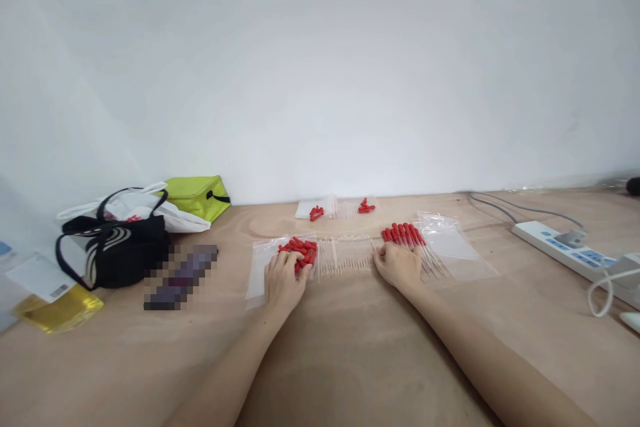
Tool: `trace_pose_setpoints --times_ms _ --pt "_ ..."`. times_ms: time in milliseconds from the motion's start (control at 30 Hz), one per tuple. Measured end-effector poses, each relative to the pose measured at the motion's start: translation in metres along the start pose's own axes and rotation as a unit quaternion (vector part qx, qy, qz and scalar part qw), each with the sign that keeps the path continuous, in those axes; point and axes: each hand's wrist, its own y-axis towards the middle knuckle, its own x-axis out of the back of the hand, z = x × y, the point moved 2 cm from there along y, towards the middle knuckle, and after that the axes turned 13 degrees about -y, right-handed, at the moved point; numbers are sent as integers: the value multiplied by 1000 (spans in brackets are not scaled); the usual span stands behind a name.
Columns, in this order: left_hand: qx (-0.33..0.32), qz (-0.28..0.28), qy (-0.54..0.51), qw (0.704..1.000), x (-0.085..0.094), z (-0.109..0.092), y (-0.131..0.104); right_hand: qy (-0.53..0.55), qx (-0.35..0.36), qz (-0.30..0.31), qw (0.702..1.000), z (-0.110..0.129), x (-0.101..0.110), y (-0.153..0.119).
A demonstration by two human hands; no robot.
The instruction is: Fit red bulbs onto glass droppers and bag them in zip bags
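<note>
My left hand [285,277] rests at the near edge of a pile of red caps [303,250] on a clear plastic bag [256,273]; its fingers are bent over the caps, and whether one is gripped is too small to tell. Between my hands lies a row of thin pale sticks [347,255]. My right hand [400,265] is at the right end of that row, fingers curled down, their tips partly hidden. Just beyond and beside it, several red-capped sticks [404,233] lie fanned out by another clear bag [450,247].
Small groups of red caps [367,205] lie farther back near the wall. At the left are a black bag [130,253], a green bag [195,193], a yellow pouch [63,310] and a pixelated dark item [183,277]. A white power strip [570,250] with cables is at the right.
</note>
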Motion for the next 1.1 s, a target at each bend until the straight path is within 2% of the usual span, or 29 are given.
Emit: trace_pose_setpoints --times_ms 133,267,400,500,567,667,767,833,933,1100 --pt "-5 19 39 999 -2 3 10 -38 5 32 999 4 2 3" --pt "2 17 19 1000 -10 5 15 -55 23 26 998 9 4 3" --pt "-25 -35 -87 995 -10 4 16 -49 14 -17 999 6 4 -1" --pt "-55 -62 -214 973 -5 -1 10 4 8 -78 997 -4 3 -9" --pt "-80 -40 -279 956 -2 -7 1 71 36 -116 990 -13 1 -17" --pt "-113 49 -333 935 0 -20 -19 165 105 -144 970 -25 -1 -32" --pt "-89 114 -370 918 -4 -30 -34 213 162 -139 953 -30 1 -47" --pt "-72 132 -373 915 -7 -35 -39 225 189 -131 947 -27 6 -57" --pt "-73 151 -329 929 -12 -38 -39 233 219 -112 941 -15 14 -66" --pt "-56 138 -310 939 -12 -35 -37 258 273 -62 925 2 20 -71"
